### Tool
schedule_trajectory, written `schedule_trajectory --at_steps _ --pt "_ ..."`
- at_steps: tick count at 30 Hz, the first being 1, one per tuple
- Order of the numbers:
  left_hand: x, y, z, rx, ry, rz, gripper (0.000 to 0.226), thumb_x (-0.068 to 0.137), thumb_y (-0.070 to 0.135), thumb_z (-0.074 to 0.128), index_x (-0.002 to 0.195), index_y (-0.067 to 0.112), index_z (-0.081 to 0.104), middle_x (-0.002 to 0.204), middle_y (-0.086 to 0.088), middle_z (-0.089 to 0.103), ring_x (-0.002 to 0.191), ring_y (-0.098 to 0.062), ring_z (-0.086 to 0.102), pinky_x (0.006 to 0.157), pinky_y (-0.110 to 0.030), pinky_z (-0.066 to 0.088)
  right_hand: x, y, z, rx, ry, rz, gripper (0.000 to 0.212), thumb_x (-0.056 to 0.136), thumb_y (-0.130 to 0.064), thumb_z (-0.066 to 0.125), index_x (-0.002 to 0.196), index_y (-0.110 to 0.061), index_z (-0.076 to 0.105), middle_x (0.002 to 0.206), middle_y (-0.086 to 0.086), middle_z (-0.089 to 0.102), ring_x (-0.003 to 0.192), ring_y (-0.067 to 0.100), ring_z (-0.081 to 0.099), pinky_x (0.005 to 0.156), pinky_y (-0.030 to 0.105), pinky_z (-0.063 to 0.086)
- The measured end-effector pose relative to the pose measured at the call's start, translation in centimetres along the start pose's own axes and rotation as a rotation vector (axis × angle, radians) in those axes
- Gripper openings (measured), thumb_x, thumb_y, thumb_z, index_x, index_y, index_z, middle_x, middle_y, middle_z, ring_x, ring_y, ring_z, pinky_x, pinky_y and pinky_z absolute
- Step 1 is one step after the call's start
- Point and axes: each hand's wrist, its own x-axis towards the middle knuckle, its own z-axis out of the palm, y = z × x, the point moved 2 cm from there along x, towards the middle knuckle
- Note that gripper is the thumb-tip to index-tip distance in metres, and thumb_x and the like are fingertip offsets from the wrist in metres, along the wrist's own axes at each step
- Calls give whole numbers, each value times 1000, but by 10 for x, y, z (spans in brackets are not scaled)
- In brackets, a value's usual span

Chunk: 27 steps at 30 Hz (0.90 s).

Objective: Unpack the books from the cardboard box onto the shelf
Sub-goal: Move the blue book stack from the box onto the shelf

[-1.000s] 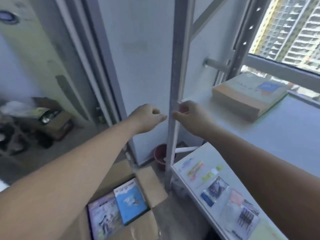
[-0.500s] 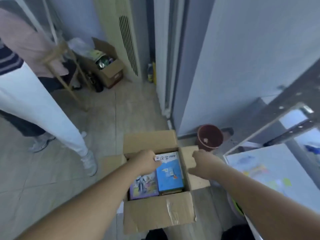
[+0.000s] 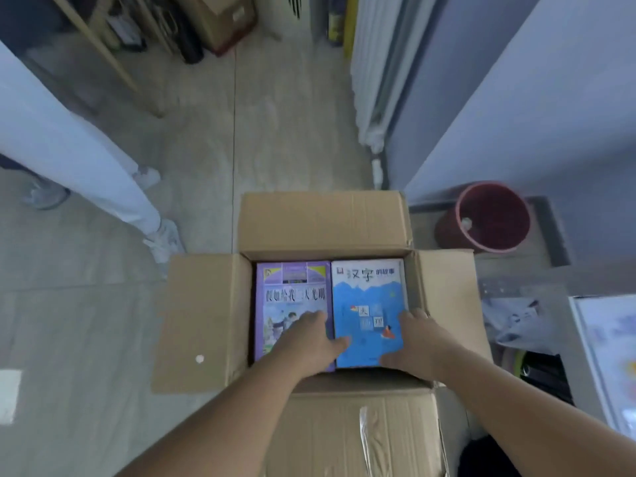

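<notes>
Open cardboard box (image 3: 203, 321) on the floor holds two books lying flat side by side, with the left grip (image 3: 309, 342) and right grip (image 3: 416, 342) curled round opposite edges of the blue book (image 3: 368, 297) — purple book (image 3: 292, 297) touching alongside.

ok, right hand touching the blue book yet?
Touching. Head view: the right hand wraps the near right corner of the blue book, fingers on its right edge, thumb at its near edge.

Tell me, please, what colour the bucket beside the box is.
The bucket is dark red; the head view shows it best.
</notes>
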Motion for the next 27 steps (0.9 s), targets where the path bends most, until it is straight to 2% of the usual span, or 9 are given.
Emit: schedule_trajectory --at_steps 3,6,8,12,15,17,20,25,27 --pt "37 -10 35 -177 -26 24 40 88 54 71 116 27 59 119 2 67 96 -12 67 69 -25 50 40 4 20 43 0 16 93 79 -55 80 149 -8 40 158 12 33 146 30 40 115 38 41" --pt "61 -10 59 -486 24 -18 20 90 32 79 100 37 63 113 7 77 77 7 71 59 -10 55 62 2 41 97 38 66 103 83 -55 76 158 -8 25 169 16 16 157 36 22 124 43 29" --pt "68 -11 67 -674 74 -104 20 92 25 78 103 33 63 110 6 77 82 -1 74 63 -19 61 70 -1 53 110 74 83 106 85 -56 72 161 -7 16 169 18 11 156 39 17 125 44 25" --pt "70 -5 79 -788 160 -159 21 88 19 80 92 34 65 94 13 74 81 -9 73 52 -12 51 71 -1 64 147 117 70 105 86 -55 69 161 -7 13 170 17 6 153 41 17 124 44 26" --pt "70 5 80 -831 177 -234 27 84 20 81 108 22 70 107 -2 76 87 -19 74 62 -25 55 71 4 64 184 115 62 102 86 -54 70 161 -10 15 171 13 6 154 39 17 124 44 28" --pt "72 6 77 -889 152 -286 30 85 20 82 113 17 70 109 -6 78 86 -18 75 67 -34 61 71 6 63 226 111 59 100 84 -53 70 160 -14 19 170 9 9 155 36 18 122 44 31" --pt "74 3 74 -931 90 -317 46 83 24 85 124 12 69 111 -7 79 95 -25 78 84 -49 66 72 6 60 283 103 49 93 81 -51 71 155 -17 26 167 5 14 152 33 22 120 44 35" --pt "78 2 73 -1042 55 -361 62 76 26 90 129 8 63 114 -11 78 96 -29 79 83 -51 66 72 7 55 362 109 47 76 85 -50 70 144 -17 36 161 6 27 146 33 30 116 45 39" --pt "79 5 77 -1121 67 -370 66 74 24 92 128 8 58 113 -11 77 91 -29 79 77 -50 67 71 9 54 395 125 47 73 88 -50 70 143 -15 37 158 6 31 146 33 34 115 46 40"
